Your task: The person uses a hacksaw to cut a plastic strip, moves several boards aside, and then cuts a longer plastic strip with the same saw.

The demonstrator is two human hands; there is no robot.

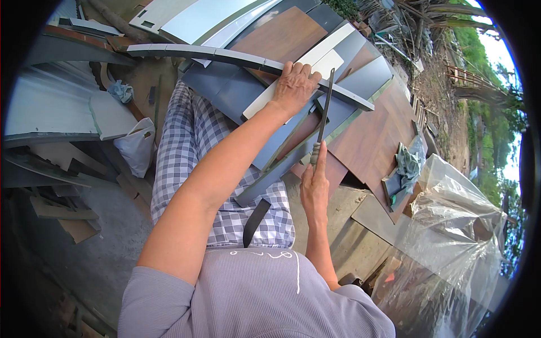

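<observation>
My left hand [296, 87] is wrapped over a long, slightly curved dark strip [220, 54] with a pale edge, which lies across the pile of boards. In my right hand [314, 186] is a long, narrow dark file [326, 110], held by its wrapped handle with the index finger stretched along it. The file points away from me and crosses over the strip just right of my left hand. Below, blue-grey board pieces [270, 183] reach over my checked trouser legs.
Stacked panels [282, 34] in white, brown and grey lie ahead. A crumpled green cloth [410, 169] rests on a wood-grain board [375, 135] at right, near clear plastic sheeting [451, 225]. A white bag [137, 147] and board scraps [62, 211] are at left.
</observation>
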